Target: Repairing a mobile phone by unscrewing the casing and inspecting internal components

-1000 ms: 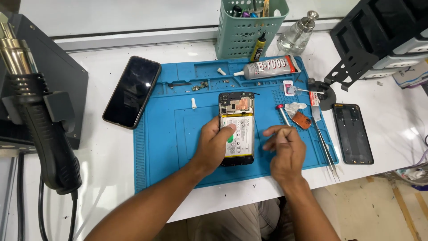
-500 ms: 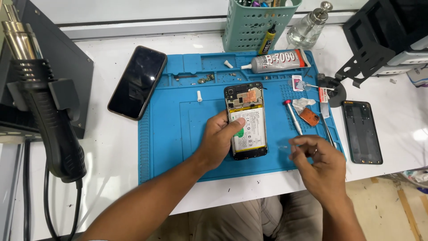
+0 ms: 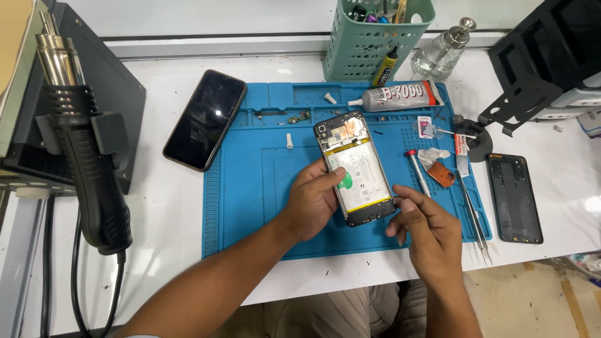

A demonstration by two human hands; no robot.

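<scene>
Opened phone (image 3: 354,168) under left hand (image 3: 315,201)

Phone repair workshop: blue repair mat (image 3: 250,188), hot-air gun (image 3: 87,163), tweezers (image 3: 472,216).

opened black phone (image 3: 355,168), back cover off, battery showing, lies slightly tilted on the blue mat (image 3: 250,188).
</scene>
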